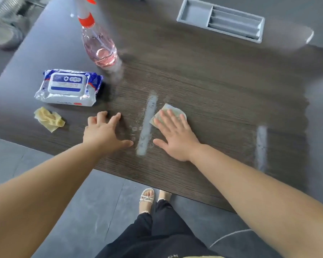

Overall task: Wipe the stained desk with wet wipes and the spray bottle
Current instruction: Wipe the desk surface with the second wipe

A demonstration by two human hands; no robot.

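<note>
My right hand (175, 135) lies flat, fingers spread, pressing a folded wet wipe (171, 108) onto the dark wood desk (213, 86). Just left of it runs a wet pale streak (147, 125) with small droplets around it. My left hand (105, 132) rests on the desk left of the streak, fingers apart, holding nothing. A clear spray bottle (99, 43) with pink liquid and an orange-white head stands at the back left. The blue and white wet wipe pack (69, 87) lies in front of it, lid closed. A crumpled yellowish used wipe (49, 119) sits below the pack.
A second pale streak (261, 146) marks the desk at the right. A grey recessed tray (220, 19) is set into the desk at the back. The desk's near edge runs diagonally above the grey floor, where my feet (147, 199) stand.
</note>
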